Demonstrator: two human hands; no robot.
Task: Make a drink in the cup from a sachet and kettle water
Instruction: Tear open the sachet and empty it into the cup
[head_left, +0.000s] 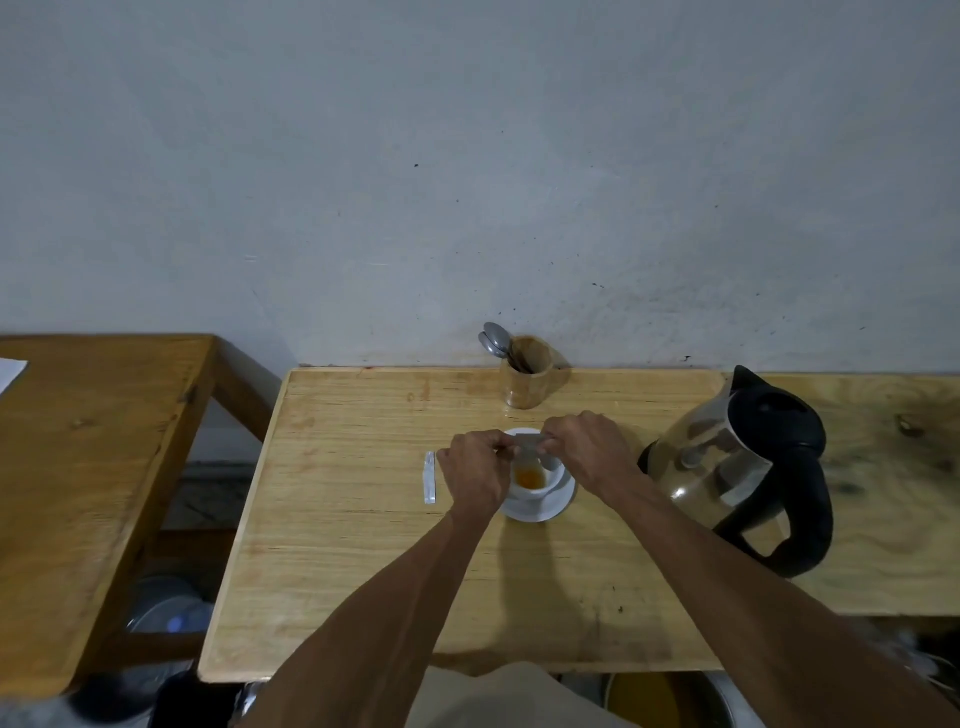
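A white cup (550, 480) stands on a white saucer (563, 501) in the middle of the wooden table; orange-brown powder or liquid lies at its bottom. Directly above the cup, my left hand (475, 470) and my right hand (587, 449) pinch the two ends of a small grey sachet (530, 449). A second, long thin white sachet (429, 477) lies flat on the table left of my left hand. The steel kettle (722, 462) with black lid and handle stands to the right of the cup.
A wooden holder (527, 374) with spoons (496, 340) stands at the back of the table by the wall. Another wooden table (78, 441) sits to the left across a gap. Bowls and a basin lie on the floor below.
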